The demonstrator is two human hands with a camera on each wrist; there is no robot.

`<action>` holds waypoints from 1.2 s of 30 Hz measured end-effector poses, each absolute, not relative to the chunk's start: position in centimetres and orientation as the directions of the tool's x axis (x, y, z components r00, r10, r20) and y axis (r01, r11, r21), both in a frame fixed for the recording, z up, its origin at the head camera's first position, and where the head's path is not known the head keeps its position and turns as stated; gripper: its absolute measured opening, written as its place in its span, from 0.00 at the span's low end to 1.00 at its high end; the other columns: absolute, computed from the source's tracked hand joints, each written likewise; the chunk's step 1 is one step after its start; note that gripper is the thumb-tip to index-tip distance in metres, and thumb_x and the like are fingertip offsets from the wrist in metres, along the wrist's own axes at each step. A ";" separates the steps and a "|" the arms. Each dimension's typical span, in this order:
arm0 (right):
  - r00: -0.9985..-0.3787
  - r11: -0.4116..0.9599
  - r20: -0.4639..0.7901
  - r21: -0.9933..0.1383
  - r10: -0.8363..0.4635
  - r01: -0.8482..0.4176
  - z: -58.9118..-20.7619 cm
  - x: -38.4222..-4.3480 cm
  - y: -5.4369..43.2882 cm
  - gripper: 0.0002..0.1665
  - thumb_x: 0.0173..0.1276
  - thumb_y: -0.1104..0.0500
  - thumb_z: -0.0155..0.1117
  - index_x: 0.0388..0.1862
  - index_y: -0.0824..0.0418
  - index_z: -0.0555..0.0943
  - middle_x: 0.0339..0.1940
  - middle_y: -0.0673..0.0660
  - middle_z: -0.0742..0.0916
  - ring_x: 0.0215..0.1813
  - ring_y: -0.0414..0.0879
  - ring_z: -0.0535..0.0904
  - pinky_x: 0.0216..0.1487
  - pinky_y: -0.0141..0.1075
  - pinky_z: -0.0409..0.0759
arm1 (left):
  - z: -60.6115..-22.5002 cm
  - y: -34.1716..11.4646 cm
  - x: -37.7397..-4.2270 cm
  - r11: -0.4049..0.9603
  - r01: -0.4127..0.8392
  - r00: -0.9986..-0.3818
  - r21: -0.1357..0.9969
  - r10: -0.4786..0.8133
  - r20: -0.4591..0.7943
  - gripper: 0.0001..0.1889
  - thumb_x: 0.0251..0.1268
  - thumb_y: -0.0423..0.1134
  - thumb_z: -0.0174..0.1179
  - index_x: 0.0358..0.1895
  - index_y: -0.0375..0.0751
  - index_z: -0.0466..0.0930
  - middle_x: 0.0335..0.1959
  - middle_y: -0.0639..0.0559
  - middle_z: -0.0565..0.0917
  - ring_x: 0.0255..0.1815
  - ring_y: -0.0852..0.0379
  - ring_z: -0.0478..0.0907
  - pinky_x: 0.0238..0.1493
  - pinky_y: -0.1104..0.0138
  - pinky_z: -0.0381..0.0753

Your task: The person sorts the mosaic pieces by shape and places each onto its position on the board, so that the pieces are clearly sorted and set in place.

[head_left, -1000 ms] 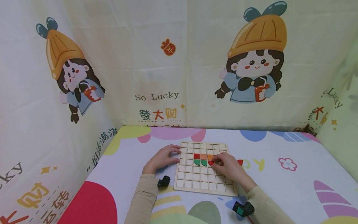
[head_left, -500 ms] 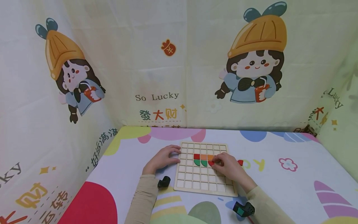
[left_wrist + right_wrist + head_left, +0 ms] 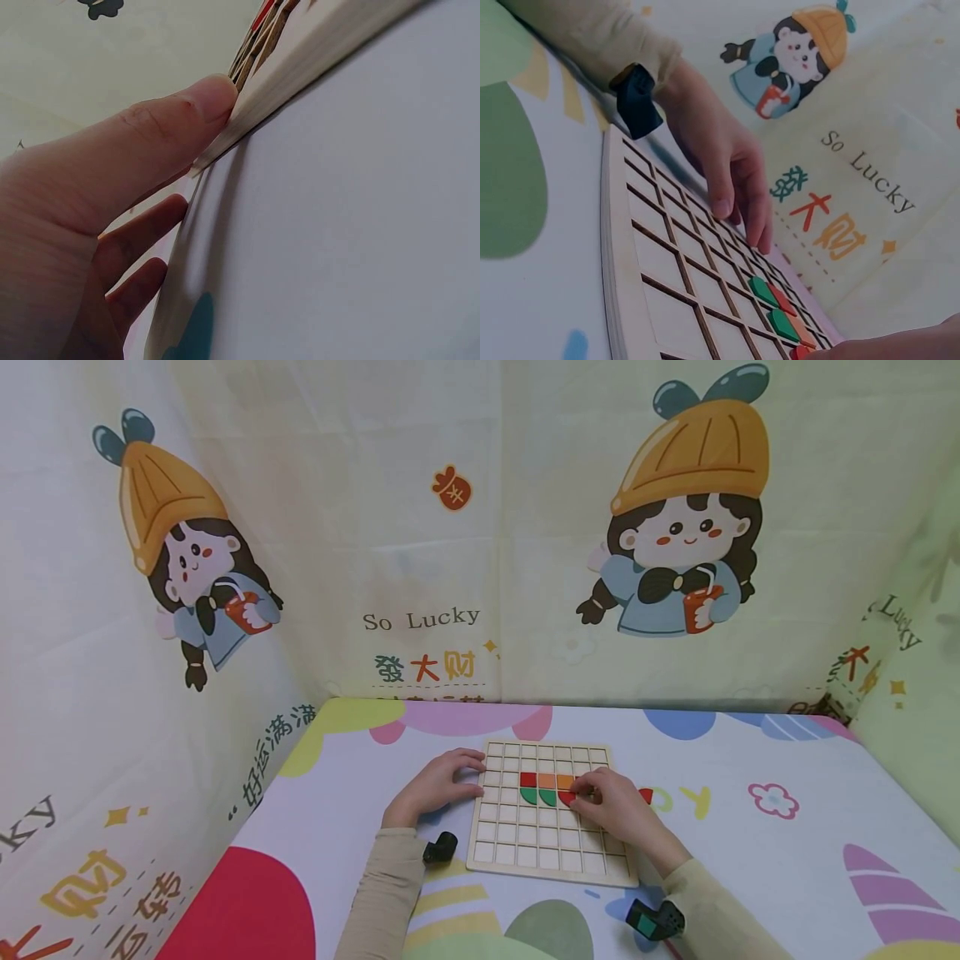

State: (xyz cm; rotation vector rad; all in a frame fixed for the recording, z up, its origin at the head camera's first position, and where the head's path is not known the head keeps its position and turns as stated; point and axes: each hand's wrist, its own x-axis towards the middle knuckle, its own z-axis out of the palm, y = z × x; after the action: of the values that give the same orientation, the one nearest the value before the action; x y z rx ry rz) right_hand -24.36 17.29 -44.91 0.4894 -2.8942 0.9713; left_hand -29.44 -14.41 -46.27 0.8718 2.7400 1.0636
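Note:
A wooden grid board [image 3: 517, 835] lies on the table. Set in its squares are a red square [image 3: 528, 780], orange squares [image 3: 556, 782] and two green quarter-round pieces [image 3: 529, 795]. My right hand [image 3: 615, 806] is over the board's right part, its thumb and fingertips pinching a red piece [image 3: 566, 798] with a rounded edge, beside the green ones. The fingers cover part of it and the squares behind. My left hand [image 3: 442, 781] rests at the board's left edge, fingers loosely extended; in the left wrist view its thumb [image 3: 210, 97] touches the rim.
Another red piece [image 3: 646, 796] shows just right of my right hand, partly behind it. Black wrist cameras [image 3: 440, 847] sit on both sleeves. A patterned cloth covers the table [image 3: 375, 893], with printed curtains [image 3: 540, 568] at the back and sides.
Almost nothing differs. My right hand shifts very slightly to the right at the red piece; the left hand stays at the board's edge.

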 end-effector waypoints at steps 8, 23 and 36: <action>-0.945 0.743 0.153 -0.587 -0.289 -0.322 -45.0 -24.3 17.7 0.10 0.62 0.59 0.71 0.42 0.58 0.85 0.34 0.48 0.81 0.33 0.42 0.71 0.33 0.34 0.73 | -46.2 -14.3 -29.5 0.602 0.478 -0.838 0.639 0.532 0.126 0.18 0.60 0.41 0.69 0.53 0.40 0.83 0.64 0.49 0.76 0.68 0.50 0.68 0.70 0.56 0.65; -0.944 0.732 0.175 -0.597 -0.279 -0.327 -43.5 -23.4 23.9 0.17 0.63 0.56 0.71 0.50 0.60 0.83 0.43 0.52 0.85 0.39 0.43 0.77 0.38 0.35 0.79 | -46.3 -14.4 -29.5 0.594 0.471 -0.841 0.652 0.524 0.130 0.19 0.60 0.42 0.69 0.53 0.41 0.83 0.64 0.51 0.75 0.68 0.50 0.68 0.69 0.55 0.65; -0.990 0.817 0.012 -0.563 -0.138 -0.121 -43.8 -22.6 30.5 0.29 0.64 0.48 0.70 0.56 0.68 0.79 0.48 0.63 0.84 0.46 0.55 0.79 0.45 0.47 0.82 | -46.2 -14.4 -29.5 0.611 0.445 -0.852 0.654 0.514 0.100 0.18 0.60 0.42 0.69 0.53 0.42 0.83 0.65 0.52 0.74 0.70 0.51 0.66 0.71 0.56 0.64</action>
State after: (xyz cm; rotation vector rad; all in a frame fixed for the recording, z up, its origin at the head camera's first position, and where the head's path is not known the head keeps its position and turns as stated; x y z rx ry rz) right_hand -22.62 30.51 -43.81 0.2147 -3.0222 0.9338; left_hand -29.48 -14.41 -46.23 0.8155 2.7308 1.0677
